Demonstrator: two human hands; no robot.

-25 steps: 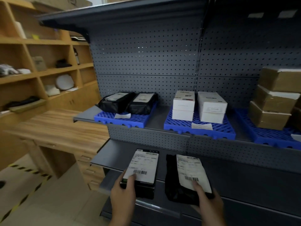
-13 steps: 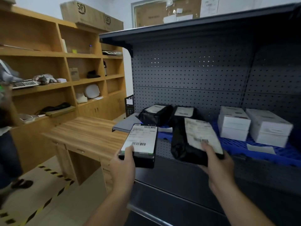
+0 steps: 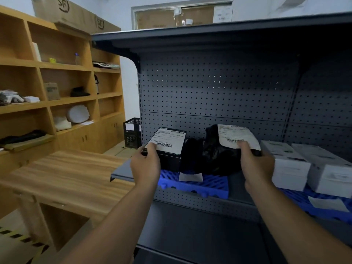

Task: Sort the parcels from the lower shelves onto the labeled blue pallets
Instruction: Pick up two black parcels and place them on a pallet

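Your left hand (image 3: 145, 164) grips a black labeled box (image 3: 167, 147), your right hand (image 3: 256, 164) a black poly-bag parcel (image 3: 222, 155), both above the left blue pallet (image 3: 205, 184).

This is a parcel storeroom or small courier depot. At twelve o'clock, grey pegboard-backed metal shelving (image 3: 219, 92) carries blue pallets (image 3: 213, 184) with paper tags (image 3: 190, 177) and barcode-labelled parcels (image 3: 167, 141). At ten o'clock, SF-printed cartons (image 3: 62, 10) top wooden shelving (image 3: 62, 67). Yellow-black floor tape (image 3: 19, 236) runs at eight o'clock.
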